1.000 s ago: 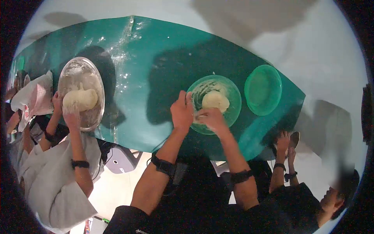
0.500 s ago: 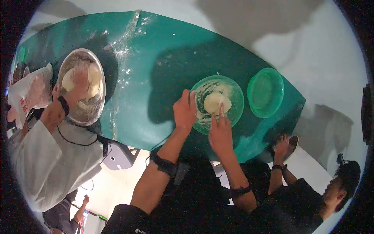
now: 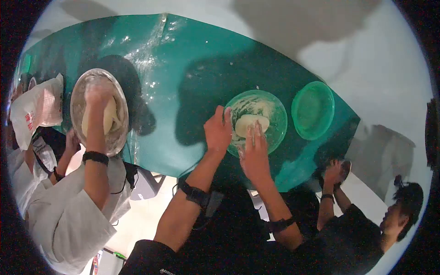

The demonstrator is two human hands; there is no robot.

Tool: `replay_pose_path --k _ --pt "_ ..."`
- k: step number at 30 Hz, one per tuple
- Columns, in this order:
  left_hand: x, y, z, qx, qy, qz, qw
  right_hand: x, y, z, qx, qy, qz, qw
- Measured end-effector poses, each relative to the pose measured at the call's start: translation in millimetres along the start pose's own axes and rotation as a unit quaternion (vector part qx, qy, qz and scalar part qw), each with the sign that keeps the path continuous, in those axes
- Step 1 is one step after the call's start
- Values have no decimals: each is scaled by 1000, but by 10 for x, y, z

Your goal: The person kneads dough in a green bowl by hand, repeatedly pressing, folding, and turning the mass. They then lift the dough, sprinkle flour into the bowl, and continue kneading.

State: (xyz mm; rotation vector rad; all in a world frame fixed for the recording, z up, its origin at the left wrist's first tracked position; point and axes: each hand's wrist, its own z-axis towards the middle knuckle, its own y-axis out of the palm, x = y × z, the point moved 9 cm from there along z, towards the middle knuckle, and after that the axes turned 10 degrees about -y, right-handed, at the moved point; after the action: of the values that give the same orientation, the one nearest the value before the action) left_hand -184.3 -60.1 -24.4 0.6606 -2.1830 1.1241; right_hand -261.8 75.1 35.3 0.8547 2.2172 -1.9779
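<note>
My left hand [image 3: 217, 130] grips the left rim of a translucent green bowl [image 3: 280, 130], with the thumb along the edge. Inside, a pale, smooth lump of dough [image 3: 247, 122] lies among floury residue stuck to the wall. My right hand [image 3: 255, 153] reaches in from the near side. Its fingers are stretched out over the near face of the dough and press on it, the thumb apart to the left. Floury smears show on those fingers. The underside of the dough is hidden.
A second green bowl [image 3: 313, 111] stands to the right on the green table [image 3: 192, 82]. At left, a person's hand [image 3: 98, 94] works dough in a metal bowl [image 3: 120, 144], near a white bag [image 3: 41, 107]. Another person's hand [image 3: 334, 172] holds a dark round container at right.
My right hand has shifted slightly left, and the dough has moved left and flattened into a longer shape. My left hand stays on the rim. The left person's arm and metal bowl have moved.
</note>
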Motion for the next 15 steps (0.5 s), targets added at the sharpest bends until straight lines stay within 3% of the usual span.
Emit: replay_pose_path --k 1,4,7,11,15 --pt "7 -20 25 -1 4 -3 1000 -8 -19 12 -13 -31 -7 999" --pt "-2 -64 25 12 2 -12 1000 507 -61 253 -17 46 45 998" --pt "35 -40 36 10 51 -1 999 625 38 514 -73 -20 80 994" --pt "37 -87 69 21 59 -4 998 729 245 710 -173 10 145 974" --pt "3 -84 105 20 28 8 999 823 135 581 -161 53 188 968"
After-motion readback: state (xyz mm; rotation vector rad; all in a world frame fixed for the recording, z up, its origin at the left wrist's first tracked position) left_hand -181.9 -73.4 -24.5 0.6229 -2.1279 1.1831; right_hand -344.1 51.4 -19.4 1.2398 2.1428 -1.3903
